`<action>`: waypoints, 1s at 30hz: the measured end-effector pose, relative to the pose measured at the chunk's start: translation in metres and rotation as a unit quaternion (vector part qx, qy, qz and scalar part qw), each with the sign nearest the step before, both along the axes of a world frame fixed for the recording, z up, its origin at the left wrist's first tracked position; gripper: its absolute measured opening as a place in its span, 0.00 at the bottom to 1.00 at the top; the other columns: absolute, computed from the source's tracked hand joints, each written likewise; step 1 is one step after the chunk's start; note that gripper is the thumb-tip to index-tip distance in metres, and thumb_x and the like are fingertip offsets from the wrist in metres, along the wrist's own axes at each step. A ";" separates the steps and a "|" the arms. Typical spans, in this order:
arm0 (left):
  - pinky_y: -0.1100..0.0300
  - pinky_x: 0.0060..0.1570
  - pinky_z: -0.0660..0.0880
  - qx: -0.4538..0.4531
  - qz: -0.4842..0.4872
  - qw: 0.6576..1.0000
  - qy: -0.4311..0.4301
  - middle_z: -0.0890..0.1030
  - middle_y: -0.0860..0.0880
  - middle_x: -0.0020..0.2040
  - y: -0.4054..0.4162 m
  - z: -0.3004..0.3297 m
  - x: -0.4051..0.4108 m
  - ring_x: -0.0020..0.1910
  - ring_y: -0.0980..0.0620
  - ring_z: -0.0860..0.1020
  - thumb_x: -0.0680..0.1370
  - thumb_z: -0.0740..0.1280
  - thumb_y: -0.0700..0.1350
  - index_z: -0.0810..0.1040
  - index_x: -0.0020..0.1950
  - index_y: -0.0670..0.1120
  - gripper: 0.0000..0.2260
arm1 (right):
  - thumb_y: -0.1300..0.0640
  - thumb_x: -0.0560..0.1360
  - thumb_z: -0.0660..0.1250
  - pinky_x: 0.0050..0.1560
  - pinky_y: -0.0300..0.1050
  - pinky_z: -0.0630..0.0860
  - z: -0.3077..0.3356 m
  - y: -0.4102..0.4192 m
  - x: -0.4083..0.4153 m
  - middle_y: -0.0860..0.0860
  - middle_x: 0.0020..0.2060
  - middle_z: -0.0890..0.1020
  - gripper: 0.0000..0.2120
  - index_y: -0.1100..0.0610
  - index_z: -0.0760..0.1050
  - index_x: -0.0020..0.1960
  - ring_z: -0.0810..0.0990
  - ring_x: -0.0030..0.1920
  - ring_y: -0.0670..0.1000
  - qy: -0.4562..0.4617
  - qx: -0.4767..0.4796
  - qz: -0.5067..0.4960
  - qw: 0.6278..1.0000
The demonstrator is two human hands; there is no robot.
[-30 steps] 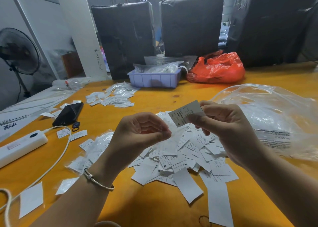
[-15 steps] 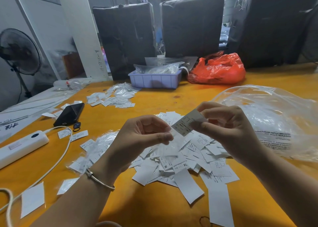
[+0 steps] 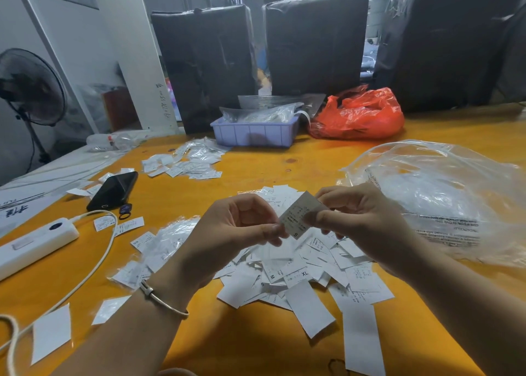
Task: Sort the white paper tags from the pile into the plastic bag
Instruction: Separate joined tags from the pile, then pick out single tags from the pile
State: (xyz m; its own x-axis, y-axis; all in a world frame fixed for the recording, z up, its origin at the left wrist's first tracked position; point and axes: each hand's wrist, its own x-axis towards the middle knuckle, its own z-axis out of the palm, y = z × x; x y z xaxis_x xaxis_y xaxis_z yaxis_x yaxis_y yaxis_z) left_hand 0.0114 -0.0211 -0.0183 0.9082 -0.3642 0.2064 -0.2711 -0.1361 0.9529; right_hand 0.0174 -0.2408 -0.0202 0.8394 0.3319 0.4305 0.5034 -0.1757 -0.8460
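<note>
A pile of white paper tags (image 3: 301,264) with size letters lies on the orange table, just under my hands. Above the pile my right hand (image 3: 361,219) pinches one white tag (image 3: 299,216) by its right side, printed face towards me and marked S. My left hand (image 3: 227,233) has its thumb and fingertips closed on the tag's lower left edge. The large clear plastic bag (image 3: 444,193) lies crumpled on the table to the right, behind my right hand.
A black phone (image 3: 113,190), a white power strip (image 3: 34,244) with its cable and loose tags lie at the left. A small clear bag of tags (image 3: 159,244) sits left of the pile. Farther back are another tag heap (image 3: 187,162), a purple tray (image 3: 253,133) and a red bag (image 3: 361,113).
My right hand brought the tag down and left towards my left hand, tilting it. My left fingertips, apart from it before, now meet its edge.
</note>
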 end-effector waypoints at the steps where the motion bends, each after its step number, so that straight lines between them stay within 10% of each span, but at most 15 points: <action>1: 0.62 0.41 0.79 0.004 0.000 1.000 0.002 0.86 0.43 0.43 -0.001 -0.001 0.000 0.41 0.48 0.84 0.69 0.75 0.44 0.81 0.43 0.45 0.06 | 0.64 0.72 0.70 0.32 0.35 0.68 -0.001 0.001 0.001 0.56 0.34 0.80 0.07 0.56 0.85 0.40 0.73 0.33 0.47 0.009 -0.010 0.002 1.000; 11: 0.64 0.37 0.78 -0.031 0.070 0.997 0.012 0.87 0.45 0.43 -0.003 -0.003 0.004 0.41 0.48 0.85 0.66 0.75 0.45 0.78 0.45 0.39 0.14 | 0.60 0.76 0.67 0.36 0.42 0.75 -0.003 0.011 -0.007 0.44 0.46 0.81 0.18 0.54 0.75 0.66 0.78 0.41 0.46 -0.204 -0.120 -0.146 0.960; 30: 0.67 0.39 0.77 -0.061 0.068 0.995 0.034 0.87 0.46 0.45 -0.006 -0.004 0.004 0.45 0.51 0.85 0.65 0.77 0.44 0.80 0.55 0.46 0.19 | 0.59 0.74 0.71 0.34 0.42 0.75 -0.005 0.016 -0.010 0.44 0.42 0.83 0.08 0.54 0.82 0.53 0.79 0.41 0.45 -0.171 -0.084 -0.115 0.975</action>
State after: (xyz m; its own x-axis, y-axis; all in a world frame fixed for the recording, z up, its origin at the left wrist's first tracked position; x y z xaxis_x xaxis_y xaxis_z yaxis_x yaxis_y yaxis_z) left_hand 0.0152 -0.0267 -0.0223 0.9607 -0.2135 0.1773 -0.1917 -0.0487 0.9802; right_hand 0.0079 -0.2246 -0.0257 0.7163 0.2414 0.6546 0.6824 -0.4381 -0.5851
